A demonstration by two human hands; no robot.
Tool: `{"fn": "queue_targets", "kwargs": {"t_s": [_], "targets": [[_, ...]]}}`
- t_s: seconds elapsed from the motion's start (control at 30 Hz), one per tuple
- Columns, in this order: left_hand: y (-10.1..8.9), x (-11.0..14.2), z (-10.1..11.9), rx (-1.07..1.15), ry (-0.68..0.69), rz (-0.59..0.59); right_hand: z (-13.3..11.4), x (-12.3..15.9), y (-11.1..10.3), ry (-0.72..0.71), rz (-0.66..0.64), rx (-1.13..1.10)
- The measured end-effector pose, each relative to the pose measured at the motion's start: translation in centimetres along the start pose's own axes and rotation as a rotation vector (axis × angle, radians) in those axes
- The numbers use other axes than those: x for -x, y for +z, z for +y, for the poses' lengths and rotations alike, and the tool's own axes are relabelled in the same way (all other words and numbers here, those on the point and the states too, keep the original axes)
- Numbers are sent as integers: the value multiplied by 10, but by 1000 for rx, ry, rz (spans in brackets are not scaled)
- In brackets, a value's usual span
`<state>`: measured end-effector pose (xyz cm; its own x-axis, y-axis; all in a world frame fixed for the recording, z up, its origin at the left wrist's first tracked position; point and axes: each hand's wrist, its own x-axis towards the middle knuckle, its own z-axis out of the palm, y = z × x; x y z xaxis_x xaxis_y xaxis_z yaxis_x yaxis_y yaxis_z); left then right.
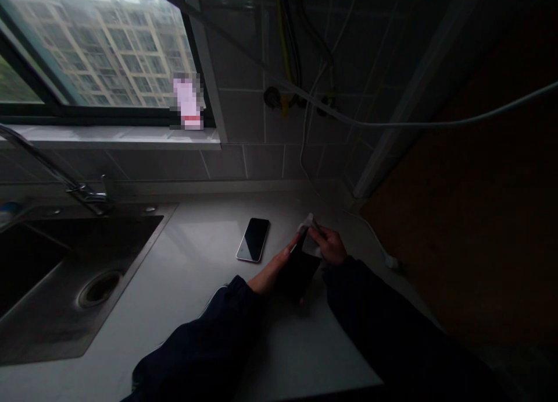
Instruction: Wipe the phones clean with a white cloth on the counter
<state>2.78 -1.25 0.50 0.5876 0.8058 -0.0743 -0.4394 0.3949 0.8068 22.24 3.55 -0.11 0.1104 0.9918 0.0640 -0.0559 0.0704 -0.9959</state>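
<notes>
My left hand (272, 268) grips the edge of a dark flat phone (299, 272), which stands tilted above the white countertop (209, 245). My right hand (329, 245) pinches a crumpled white cloth or tissue (308, 234) against the phone's upper end. A second smartphone (253, 239), with a black glossy screen, lies flat on the counter to the left of my hands. It is not touching either hand. The dark phone's face is mostly in shadow.
A steel sink (82, 285) with a drain and a faucet (82, 189) lies to the left. A white cable (370, 233) runs along the tiled wall (244, 163) to the counter's right side. A brown surface (457, 227) fills the right.
</notes>
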Motion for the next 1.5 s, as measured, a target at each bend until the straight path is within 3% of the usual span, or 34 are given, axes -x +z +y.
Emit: {"fn": "queue_targets", "kwargs": {"t_s": [0.17,0.37,0.53,0.87,1.17,1.4,1.5], "targets": [[1,3,4,-20,-69,-52,8,-1,-1,14,68,16],[-2,0,2,45,-59,-104,10,-2,0,30,108,20],[-1,1,2,85,-58,-79,10,-2,-2,18,130,13],[-11,-3,-5,51,-82,-122,7,1,6,69,14,-78],[-12,-5,-1,178,-79,-139,11,0,0,34,118,-45],[-12,-3,-3,158,-89,-156,6,4,5,51,27,-110],[-11,-3,-2,152,-85,-174,7,5,4,34,53,-114]]}}
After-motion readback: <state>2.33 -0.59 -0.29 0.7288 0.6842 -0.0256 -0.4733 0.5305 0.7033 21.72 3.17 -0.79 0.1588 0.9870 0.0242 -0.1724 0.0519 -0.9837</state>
